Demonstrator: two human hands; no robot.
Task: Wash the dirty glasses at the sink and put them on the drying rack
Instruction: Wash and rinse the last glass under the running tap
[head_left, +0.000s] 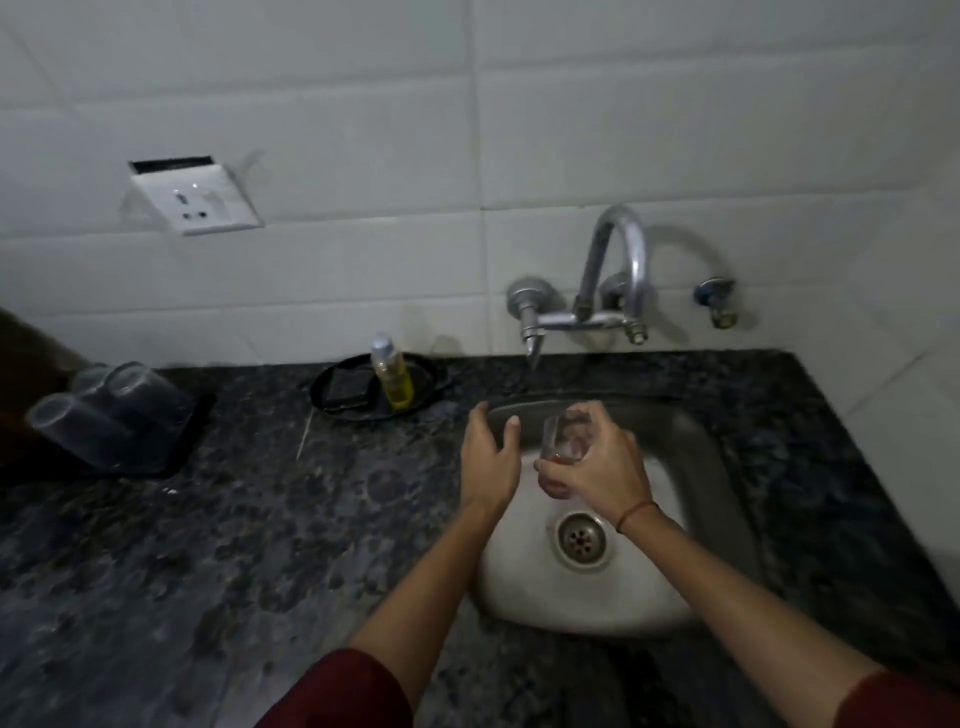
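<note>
At the far left of the granite countertop (260, 519) sits the drying rack (182, 441), a dark tray, with clean-looking tumblers (119, 395) upside down on it, well apart from the sink. Further right, against the wall, a black dish (426, 374) holds a dark sponge (345, 387) and a bottle of yellow dish soap (392, 376).

Your left hand (491, 457) hangs over the sink's left rim with its fingers loose and spread, holding nothing; I cannot tell whether it touches the steel. Just beside it, your right hand (597, 467) wraps fingers and thumb round the lower part of a clear drinking glass (563, 441), which is tilted over the sink (701, 467), below the wall faucet (618, 270) and above the drain (582, 538).

Expect this glass to be light, rigid and breakable, and probably slick if it is wet or soapy. Keep your grip round the body near the thick base, not by the thin rim, and bring the free hand in to steady the side. A knock against the steel rim or the faucet could chip it, so carry it low and set it mouth-down beside the others.
</note>
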